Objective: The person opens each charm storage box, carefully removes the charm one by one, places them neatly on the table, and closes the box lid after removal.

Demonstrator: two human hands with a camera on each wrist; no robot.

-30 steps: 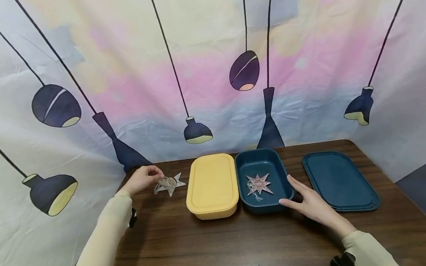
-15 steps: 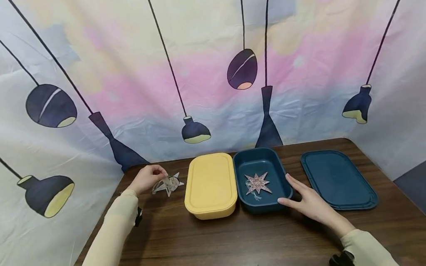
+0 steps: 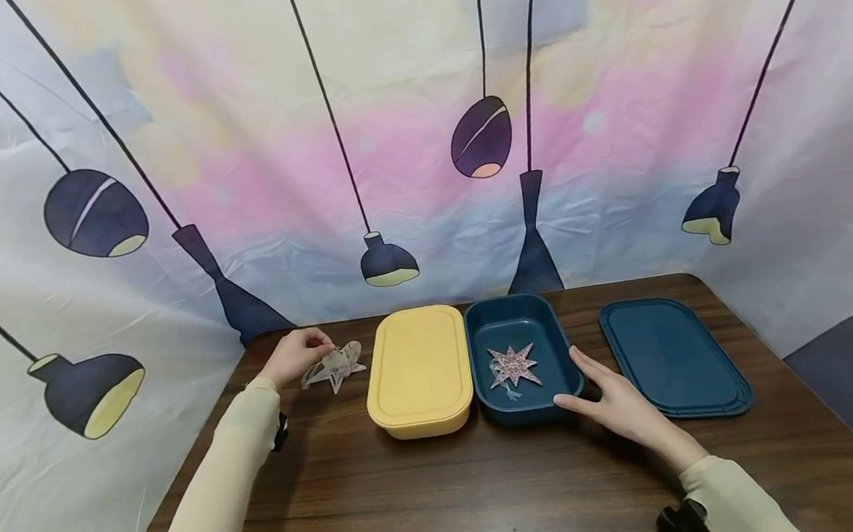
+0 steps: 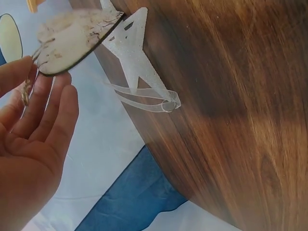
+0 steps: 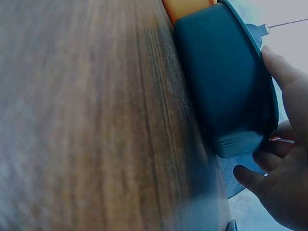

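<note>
My left hand (image 3: 294, 358) pinches a flat, heart-shaped wooden ornament (image 4: 72, 41) with a dark edge by its twine side. In the head view the heart overlaps a pale silvery star (image 4: 137, 60), which lies on the table with a sheer ribbon loop. With thumb and fingers spread, my right hand (image 3: 621, 405) touches the near right corner of an uncovered dark blue box (image 3: 532, 415). Inside that box lies a pink glittery star (image 3: 513, 366) with a thin tassel-like string. Part of the right hand's fingers is hidden behind the box in the right wrist view.
A yellow lidded box (image 3: 418, 371) stands directly left of the blue one. To the right lies a flat blue lid (image 3: 674, 357). The brown wooden table (image 3: 429, 495) ends at the back against a cloth (image 3: 416, 133) printed with lamps.
The left hand has turned the heart ornament slightly, so its outline shows more toward the upper right. The right hand keeps its place at the blue box.
</note>
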